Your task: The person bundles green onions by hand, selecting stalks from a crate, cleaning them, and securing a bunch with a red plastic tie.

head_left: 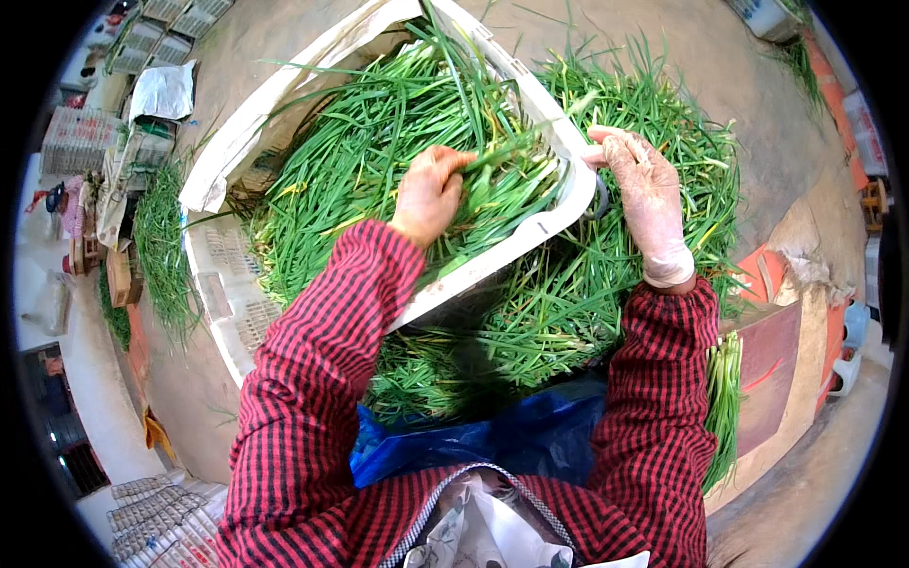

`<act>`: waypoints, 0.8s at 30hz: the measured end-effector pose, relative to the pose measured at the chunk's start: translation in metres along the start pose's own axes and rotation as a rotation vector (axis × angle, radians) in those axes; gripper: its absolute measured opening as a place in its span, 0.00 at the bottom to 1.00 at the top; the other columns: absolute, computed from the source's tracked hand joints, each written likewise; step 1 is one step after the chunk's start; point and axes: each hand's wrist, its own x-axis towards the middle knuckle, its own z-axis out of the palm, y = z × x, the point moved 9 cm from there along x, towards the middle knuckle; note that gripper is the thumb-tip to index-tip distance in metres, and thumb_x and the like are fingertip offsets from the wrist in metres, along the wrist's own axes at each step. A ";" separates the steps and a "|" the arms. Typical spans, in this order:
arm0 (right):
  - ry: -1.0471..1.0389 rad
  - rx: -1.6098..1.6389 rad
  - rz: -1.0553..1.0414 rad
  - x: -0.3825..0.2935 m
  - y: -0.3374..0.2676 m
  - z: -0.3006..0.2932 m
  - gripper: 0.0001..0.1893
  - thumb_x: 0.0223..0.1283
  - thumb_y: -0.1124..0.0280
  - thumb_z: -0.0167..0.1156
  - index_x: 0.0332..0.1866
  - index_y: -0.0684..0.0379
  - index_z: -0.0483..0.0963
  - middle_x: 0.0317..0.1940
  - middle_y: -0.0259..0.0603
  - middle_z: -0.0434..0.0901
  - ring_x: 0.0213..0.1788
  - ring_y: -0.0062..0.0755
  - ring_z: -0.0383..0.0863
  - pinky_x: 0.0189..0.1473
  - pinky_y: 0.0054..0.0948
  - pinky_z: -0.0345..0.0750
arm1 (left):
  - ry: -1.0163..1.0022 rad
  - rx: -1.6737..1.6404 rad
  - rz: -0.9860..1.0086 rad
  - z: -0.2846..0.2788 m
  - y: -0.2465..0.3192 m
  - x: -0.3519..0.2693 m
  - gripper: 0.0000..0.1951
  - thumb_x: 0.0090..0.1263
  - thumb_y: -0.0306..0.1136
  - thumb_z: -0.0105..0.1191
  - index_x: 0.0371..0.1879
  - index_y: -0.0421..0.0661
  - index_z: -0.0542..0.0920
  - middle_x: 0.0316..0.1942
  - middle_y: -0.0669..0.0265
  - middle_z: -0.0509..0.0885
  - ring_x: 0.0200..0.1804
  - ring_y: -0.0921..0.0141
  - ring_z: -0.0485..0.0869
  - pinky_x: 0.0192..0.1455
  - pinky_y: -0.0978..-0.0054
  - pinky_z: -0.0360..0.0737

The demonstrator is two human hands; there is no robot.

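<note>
My bare left hand is over a white plastic crate full of long green leafy stalks, probably garlic chives. Its fingers are closed on a few of the blades. My right hand, in a thin whitish glove, is just outside the crate's right corner, fingertips near the rim, thumb and fingers bent; whether it holds anything is unclear. Beneath it spreads a loose pile of the same greens, reaching down under the crate's near edge. A pale cloth liner hangs over the crate's far left side.
At right, a bundle of stalks lies beside a reddish-brown board. Blue plastic sheeting covers my lap. More greens, a small wooden stool and stacked crates stand at left. A person sits at the far left.
</note>
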 end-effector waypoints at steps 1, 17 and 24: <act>-0.010 0.000 -0.007 -0.001 0.001 -0.001 0.13 0.70 0.69 0.58 0.52 0.66 0.78 0.40 0.34 0.84 0.41 0.16 0.79 0.48 0.18 0.74 | -0.034 -0.036 0.036 0.001 0.010 -0.011 0.17 0.67 0.29 0.55 0.55 0.45 0.80 0.57 0.55 0.78 0.61 0.56 0.75 0.64 0.64 0.72; 0.209 -0.546 -0.461 -0.009 -0.002 0.032 0.11 0.58 0.70 0.62 0.46 0.58 0.80 0.37 0.40 0.84 0.42 0.43 0.78 0.46 0.38 0.76 | -0.342 0.593 -0.232 0.051 0.072 0.029 0.46 0.50 0.57 0.69 0.62 0.39 0.66 0.52 0.47 0.78 0.56 0.52 0.78 0.57 0.57 0.76; 0.170 -0.815 -0.565 -0.015 -0.015 0.052 0.12 0.53 0.64 0.62 0.42 0.54 0.82 0.37 0.44 0.81 0.43 0.47 0.75 0.52 0.42 0.73 | -0.315 0.597 -0.203 0.064 0.061 0.049 0.23 0.61 0.43 0.57 0.52 0.44 0.74 0.47 0.51 0.80 0.51 0.53 0.81 0.52 0.56 0.79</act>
